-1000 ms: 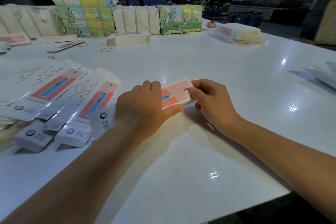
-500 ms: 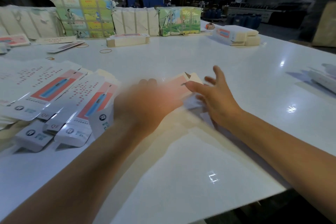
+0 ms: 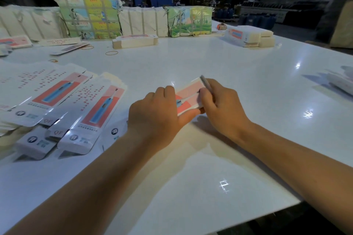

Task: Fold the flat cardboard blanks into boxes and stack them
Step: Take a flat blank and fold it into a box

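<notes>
On the glossy white bench (image 3: 191,177), both hands hold a printed cardboard box (image 3: 188,98) near its middle, long axis running from near left to far right. The left hand (image 3: 154,118) curls over its near end, thumb beneath; the right hand (image 3: 219,105) has its fingers (image 3: 205,94) pinching the far end flap. Flat blanks (image 3: 63,105) fan out to the left. Open bench lies beyond, then stacked folded boxes (image 3: 248,37) and wrapped bundles (image 3: 133,21) along the far edge.

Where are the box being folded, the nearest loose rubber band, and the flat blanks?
box being folded (image 3: 188,97), head view, on its pink printed top face
rubber band (image 3: 111,53), head view, on the loop's rim
flat blanks (image 3: 99,108), head view, on the front blank's red panel
</notes>
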Tool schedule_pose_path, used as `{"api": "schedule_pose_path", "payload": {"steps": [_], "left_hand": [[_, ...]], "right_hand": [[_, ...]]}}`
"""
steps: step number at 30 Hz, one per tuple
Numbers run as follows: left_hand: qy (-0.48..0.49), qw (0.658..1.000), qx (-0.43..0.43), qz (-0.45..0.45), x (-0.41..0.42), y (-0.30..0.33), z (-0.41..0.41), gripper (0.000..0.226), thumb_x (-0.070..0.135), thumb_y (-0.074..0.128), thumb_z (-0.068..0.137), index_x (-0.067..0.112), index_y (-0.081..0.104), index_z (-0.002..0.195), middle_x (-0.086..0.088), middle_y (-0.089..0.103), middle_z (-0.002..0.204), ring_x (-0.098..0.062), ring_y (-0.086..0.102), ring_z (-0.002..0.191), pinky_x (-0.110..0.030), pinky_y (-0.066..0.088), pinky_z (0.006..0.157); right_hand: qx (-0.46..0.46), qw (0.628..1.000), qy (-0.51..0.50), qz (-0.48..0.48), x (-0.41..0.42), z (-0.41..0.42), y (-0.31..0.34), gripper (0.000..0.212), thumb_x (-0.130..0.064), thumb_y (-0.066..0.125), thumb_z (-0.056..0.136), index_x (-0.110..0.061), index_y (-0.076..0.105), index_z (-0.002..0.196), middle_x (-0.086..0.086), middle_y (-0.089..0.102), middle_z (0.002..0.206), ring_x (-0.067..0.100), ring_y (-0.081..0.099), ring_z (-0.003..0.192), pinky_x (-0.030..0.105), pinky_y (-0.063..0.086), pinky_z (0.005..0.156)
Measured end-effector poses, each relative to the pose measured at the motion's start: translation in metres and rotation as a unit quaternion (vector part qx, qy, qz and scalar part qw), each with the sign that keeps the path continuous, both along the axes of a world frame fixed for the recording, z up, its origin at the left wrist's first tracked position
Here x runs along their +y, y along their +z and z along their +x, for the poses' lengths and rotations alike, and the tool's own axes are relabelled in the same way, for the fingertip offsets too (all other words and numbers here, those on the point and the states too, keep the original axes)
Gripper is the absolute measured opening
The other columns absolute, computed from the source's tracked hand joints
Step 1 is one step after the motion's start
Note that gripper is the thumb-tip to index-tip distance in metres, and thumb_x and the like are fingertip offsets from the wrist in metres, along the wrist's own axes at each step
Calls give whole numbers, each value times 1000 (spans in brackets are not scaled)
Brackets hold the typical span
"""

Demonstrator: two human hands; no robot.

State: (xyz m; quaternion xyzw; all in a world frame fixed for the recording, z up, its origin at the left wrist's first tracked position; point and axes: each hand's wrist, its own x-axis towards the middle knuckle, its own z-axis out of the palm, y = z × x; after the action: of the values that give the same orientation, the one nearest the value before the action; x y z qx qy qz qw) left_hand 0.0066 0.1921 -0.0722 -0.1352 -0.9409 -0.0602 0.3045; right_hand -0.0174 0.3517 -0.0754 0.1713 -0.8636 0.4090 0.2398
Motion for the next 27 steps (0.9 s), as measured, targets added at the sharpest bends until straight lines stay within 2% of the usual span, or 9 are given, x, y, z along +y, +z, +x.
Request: {"api": "schedule_pose_path", "payload": {"steps": [3,6,8,10,12,15,18,22,27], "left_hand": [[-16,1000,3,4,2,-1,2,86,71,11,79,1,58,95,-12,58,75,-27,57,61,-30,42,50],[-22,999,34,-5,0,-3,2,80,63,20,83,-5,61,91,-16,59,68,-31,57,54,-32,50,46],[-11,999,46,-12,-1,-4,1,77,60,23,82,-5,62,89,-16,59,67,-31,57,52,-32,50,46],[0,999,33,-15,-3,-4,0,77,62,22,81,-3,62,90,-15,58,68,-30,56,54,-30,48,48],[8,999,33,-21,-4,-5,-1,79,64,19,81,-2,62,93,-14,58,70,-28,55,56,-29,44,49],[21,997,56,-42,-3,-5,-3,79,68,18,85,2,62,92,-10,56,69,-26,54,55,-27,41,48],[20,997,63,-41,-2,-6,-4,79,67,17,84,3,63,91,-9,56,67,-26,55,54,-27,43,46],[7,997,64,-37,-3,-5,-3,87,68,5,86,3,62,95,-9,59,71,-25,55,57,-26,41,48],[-2,998,56,-42,-3,-4,-3,85,66,10,86,1,63,98,-12,61,74,-27,57,58,-27,45,50]], "right_hand": [[23,999,0,48,-1,4,0,21,-17,35,99,-13,49,84,5,60,73,20,57,68,32,44,65],[-10,999,41,29,-4,7,-1,21,-27,38,100,-17,51,87,3,62,76,19,59,71,32,46,67],[-119,980,96,-128,-8,4,0,32,-34,41,100,-11,61,90,5,69,81,21,65,77,34,55,73],[-237,911,151,-302,-8,-2,3,36,-33,43,100,-11,68,86,2,72,81,17,68,79,31,57,72],[-267,877,171,-360,-5,-6,4,32,-29,48,98,-9,70,88,4,71,84,17,67,80,27,55,70],[-281,852,179,-404,-3,-7,2,20,-18,53,95,-7,70,97,6,71,87,18,67,80,26,56,69],[-282,845,175,-420,-3,-8,2,21,-9,49,95,-8,69,101,6,72,85,18,68,78,26,57,66],[-263,843,184,-431,-2,-8,2,27,-4,44,96,-11,69,99,7,74,88,21,71,79,26,55,63],[-248,856,165,-422,0,-11,-1,33,0,44,96,-21,65,111,2,74,94,21,71,86,29,57,67]]}}
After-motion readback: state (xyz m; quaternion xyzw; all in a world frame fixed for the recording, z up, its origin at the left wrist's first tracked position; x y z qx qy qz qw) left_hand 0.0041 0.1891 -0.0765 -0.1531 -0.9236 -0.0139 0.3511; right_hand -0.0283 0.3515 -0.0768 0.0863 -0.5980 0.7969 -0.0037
